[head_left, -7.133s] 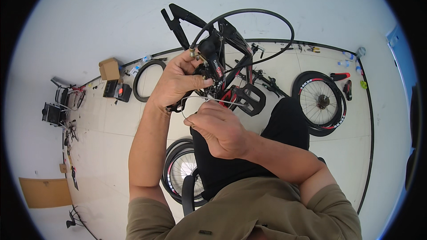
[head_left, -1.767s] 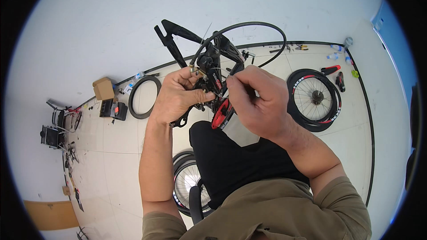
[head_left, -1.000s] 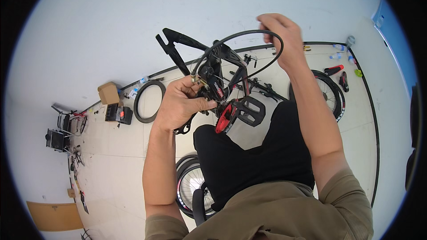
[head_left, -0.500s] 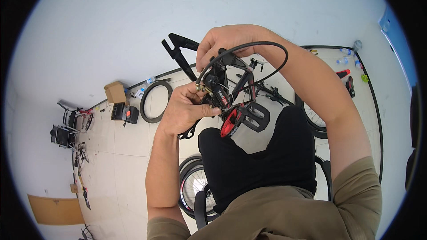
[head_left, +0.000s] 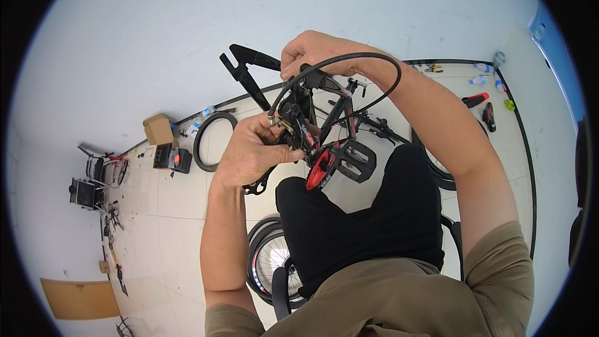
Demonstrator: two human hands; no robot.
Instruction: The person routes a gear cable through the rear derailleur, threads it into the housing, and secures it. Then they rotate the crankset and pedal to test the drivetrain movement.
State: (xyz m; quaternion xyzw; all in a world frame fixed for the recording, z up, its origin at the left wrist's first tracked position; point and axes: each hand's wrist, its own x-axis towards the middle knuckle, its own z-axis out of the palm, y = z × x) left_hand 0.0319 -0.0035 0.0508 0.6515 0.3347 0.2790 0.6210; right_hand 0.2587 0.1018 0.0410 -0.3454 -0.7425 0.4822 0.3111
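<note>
A black bicycle frame [head_left: 249, 87] stands tilted before my knees, its forked end pointing up to the left. My left hand [head_left: 249, 156] is closed around a black derailleur [head_left: 306, 131] with white and red lettering, thumb lying along its lower side. Below that hand a black cage-like part [head_left: 256, 186] sticks out. My right hand [head_left: 312, 53] reaches over the top of the frame with fingertips pinched together; what they grip is too small to make out. A black cable housing [head_left: 368, 56] loops from the derailleur across my right forearm. A red chainring [head_left: 321, 167] and black pedal [head_left: 357, 161] sit near my knees.
Wheels [head_left: 268, 256] lie beside my seat, and a loose tyre [head_left: 209, 140] leans near the wall. A cardboard box [head_left: 159, 130] and black toolbox [head_left: 175, 158] stand at left. Plastic bottles [head_left: 480, 75] and red-black parts [head_left: 488, 115] lie at right.
My right hand has shifted slightly up, its fingertips drawn closer together. My left hand keeps its hold, and the view has moved a little.
</note>
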